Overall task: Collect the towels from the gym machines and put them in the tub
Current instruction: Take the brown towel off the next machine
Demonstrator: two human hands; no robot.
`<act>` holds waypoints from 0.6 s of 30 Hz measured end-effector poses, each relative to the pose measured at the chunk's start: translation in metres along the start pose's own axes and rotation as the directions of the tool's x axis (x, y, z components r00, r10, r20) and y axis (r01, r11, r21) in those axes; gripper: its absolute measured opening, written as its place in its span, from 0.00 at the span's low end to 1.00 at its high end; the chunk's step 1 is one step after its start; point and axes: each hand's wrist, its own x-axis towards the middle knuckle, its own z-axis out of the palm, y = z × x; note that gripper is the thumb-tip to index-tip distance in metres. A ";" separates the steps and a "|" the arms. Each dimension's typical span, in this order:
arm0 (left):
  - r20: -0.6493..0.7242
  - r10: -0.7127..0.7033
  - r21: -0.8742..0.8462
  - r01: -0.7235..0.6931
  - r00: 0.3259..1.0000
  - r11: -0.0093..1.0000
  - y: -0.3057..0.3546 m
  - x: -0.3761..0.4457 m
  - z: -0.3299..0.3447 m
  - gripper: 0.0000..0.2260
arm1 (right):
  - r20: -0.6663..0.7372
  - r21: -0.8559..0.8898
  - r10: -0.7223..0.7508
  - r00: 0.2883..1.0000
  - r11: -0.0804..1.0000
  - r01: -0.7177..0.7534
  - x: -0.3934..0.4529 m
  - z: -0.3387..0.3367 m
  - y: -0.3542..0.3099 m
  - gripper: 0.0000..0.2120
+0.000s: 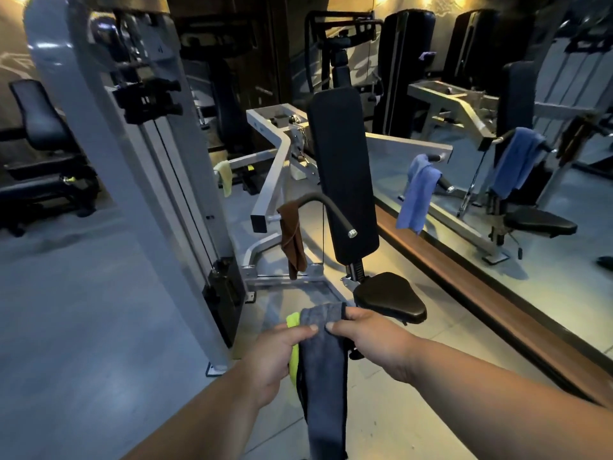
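A long grey towel (pixel 325 366) hangs down in front of me, pinched at its top by both my left hand (pixel 275 356) and my right hand (pixel 368 336). A yellow-green towel (pixel 293 356) is tucked under the grey one in my left hand. On the machine ahead, a brown towel (pixel 292 240) drapes over the left handle and a blue towel (pixel 418 194) over the right handle. A pale yellow towel (pixel 225 175) hangs on a bar further back. No tub is in view.
The press machine's black seat (pixel 391 302) and backrest (pixel 341 177) stand just ahead. A grey weight-stack column (pixel 132 180) rises on my left. A wall mirror (pixel 517 180) with a wooden ledge runs along the right, reflecting the blue towel. Another bench (pixel 46 154) sits far left.
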 end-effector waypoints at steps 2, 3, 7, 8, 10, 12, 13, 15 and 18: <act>-0.018 -0.026 -0.001 0.026 0.999 1.000 0.020 0.042 -0.013 0.13 | -0.012 -0.056 0.045 0.999 0.997 -0.046 0.038 -0.009 -0.018 0.11; -0.015 -0.038 -0.004 0.038 0.999 0.999 0.029 0.060 -0.019 0.14 | -0.018 -0.065 0.059 0.998 0.996 -0.060 0.055 -0.013 -0.028 0.12; 0.012 -0.071 -0.035 0.071 0.997 0.997 0.066 0.126 -0.045 0.13 | -0.090 -0.058 0.078 0.993 0.995 -0.083 0.119 -0.023 -0.058 0.13; 0.009 -0.070 -0.045 0.070 0.998 0.997 0.073 0.140 -0.050 0.13 | -0.116 -0.051 0.079 0.990 0.995 -0.085 0.133 -0.026 -0.063 0.13; -0.001 -0.064 -0.054 0.064 0.998 0.996 0.088 0.162 -0.058 0.14 | -0.138 -0.025 0.096 0.986 0.995 -0.100 0.158 -0.032 -0.069 0.13; -0.010 -0.065 -0.081 0.064 0.998 0.995 0.102 0.181 -0.064 0.15 | -0.130 -0.023 0.110 0.985 0.993 -0.114 0.179 -0.038 -0.074 0.12; -0.015 -0.068 -0.098 0.067 0.998 0.993 0.108 0.188 -0.066 0.14 | -0.128 -0.029 0.117 0.985 0.992 -0.121 0.190 -0.042 -0.077 0.11; -0.034 -0.078 -0.123 0.073 0.996 0.990 0.120 0.198 -0.070 0.10 | -0.144 -0.026 0.123 0.982 0.991 -0.128 0.213 -0.050 -0.083 0.11; -0.071 -0.093 -0.159 0.081 0.993 0.984 0.134 0.210 -0.075 0.09 | -0.136 -0.028 0.141 0.981 0.989 -0.146 0.250 -0.060 -0.093 0.12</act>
